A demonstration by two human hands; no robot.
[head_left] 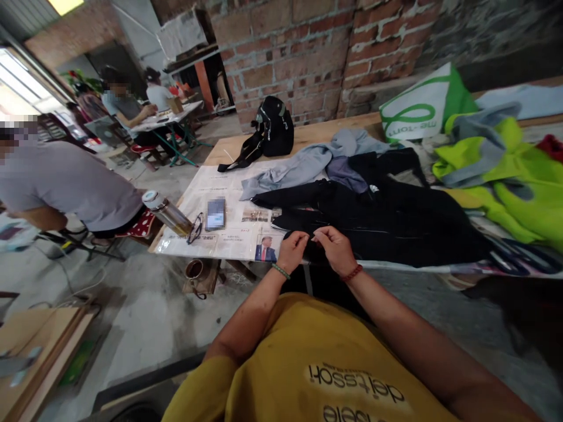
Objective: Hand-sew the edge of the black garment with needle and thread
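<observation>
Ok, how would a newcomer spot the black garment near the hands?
Find the newspaper-covered table before the brick wall. Along its near edge, by the right hand, lies the large black garment. Its dark fabric stands apart from the grey cloth behind it and the bright yellow-green clothing to its right.

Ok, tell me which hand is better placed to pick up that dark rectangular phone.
Left, probably: the left hand with the green beaded bracelet is nearer the phone than the right hand with the red bracelet. Both look pinched; anything held is too small to tell.

Black garment [404, 223], green-and-white bag [422, 105], mustard-yellow shirt [299, 351]
</observation>
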